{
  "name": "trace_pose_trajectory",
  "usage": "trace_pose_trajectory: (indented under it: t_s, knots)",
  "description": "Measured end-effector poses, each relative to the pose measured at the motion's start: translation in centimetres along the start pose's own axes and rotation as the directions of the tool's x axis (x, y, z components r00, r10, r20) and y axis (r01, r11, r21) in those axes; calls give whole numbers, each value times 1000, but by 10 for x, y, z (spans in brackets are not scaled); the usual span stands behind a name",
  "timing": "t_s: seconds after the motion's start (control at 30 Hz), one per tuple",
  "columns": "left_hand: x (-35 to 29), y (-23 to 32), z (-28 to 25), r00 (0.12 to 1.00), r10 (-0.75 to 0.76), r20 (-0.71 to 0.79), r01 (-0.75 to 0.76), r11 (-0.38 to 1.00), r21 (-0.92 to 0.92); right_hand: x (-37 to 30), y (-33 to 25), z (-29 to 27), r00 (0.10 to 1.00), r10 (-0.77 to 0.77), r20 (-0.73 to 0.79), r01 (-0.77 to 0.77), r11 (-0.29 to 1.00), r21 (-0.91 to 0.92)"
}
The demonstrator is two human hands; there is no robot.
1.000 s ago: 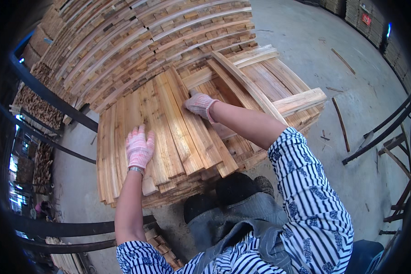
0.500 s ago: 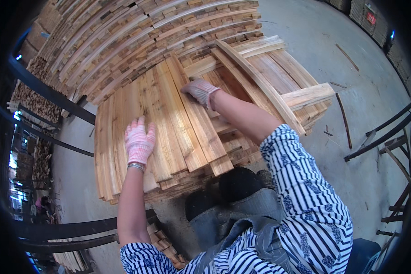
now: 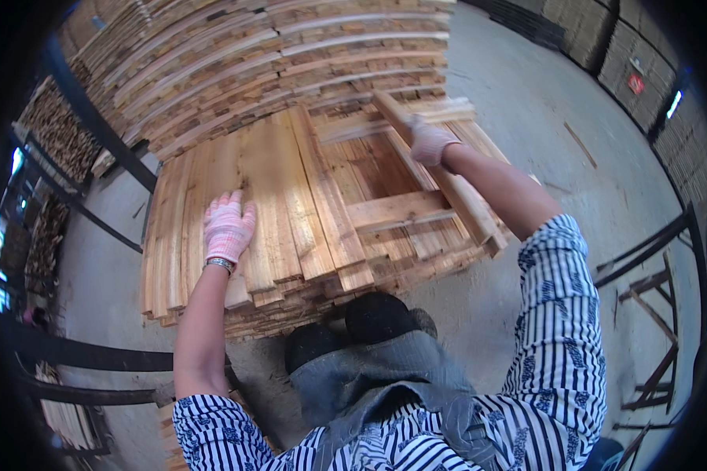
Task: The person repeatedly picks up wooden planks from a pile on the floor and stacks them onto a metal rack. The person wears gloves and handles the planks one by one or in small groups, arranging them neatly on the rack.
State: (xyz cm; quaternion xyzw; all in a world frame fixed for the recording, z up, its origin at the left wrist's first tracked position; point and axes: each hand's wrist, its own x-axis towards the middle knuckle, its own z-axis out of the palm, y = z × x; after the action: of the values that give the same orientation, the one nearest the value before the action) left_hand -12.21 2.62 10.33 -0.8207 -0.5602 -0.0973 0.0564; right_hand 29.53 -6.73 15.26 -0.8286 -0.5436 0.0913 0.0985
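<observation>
My left hand, in a pink-and-white knitted glove, lies flat with its fingers stretched out on a row of wooden planks. These planks sit side by side on top of a low stack. Toward the right of the stack, my gloved right hand is closed over a long loose plank. That plank slants from the far side toward the near right. Beneath it, crosswise pieces such as a short board lie over a lower layer of planks. My right fingertips are partly hidden.
A tall pile of stacked boards rises behind the low stack. Dark metal bars stand at the left, and a frame at the right. Scrap sticks lie on the concrete floor. Bundled wood lines the far right.
My right hand has moved rightward from the edge of the plank row onto the loose slanting plank, which has shifted. My left hand stays flat on the planks. The view has shifted somewhat.
</observation>
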Motion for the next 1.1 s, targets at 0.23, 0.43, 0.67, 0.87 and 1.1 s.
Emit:
trace_pose_trajectory:
  t_s: [0.23, 0.43, 0.67, 0.87, 1.1]
  knots:
    - [-4, 4, -9, 1000, 4, -21, -5, 999, -34, 5, -24, 15, 991, -126, 55, 0, 400, 917]
    - [0, 1, -1, 999, 24, -46, -26, 999, -45, 25, -102, 90, 986, -163, 41, 119, 852, 510]
    - [-19, 9, -17, 993, 47, -112, -43, 998, 39, 10, -117, 82, 940, -337, -47, 340, 924, 173]
    - [-132, 55, -26, 988, 94, -125, -119, 971, -209, -68, -135, 73, 843, -484, -232, 527, 831, 179]
    - [-359, 42, 12, 815, -316, -485, -60, 787, -614, -217, -101, 84, 331, -931, -150, 798, 362, -483]
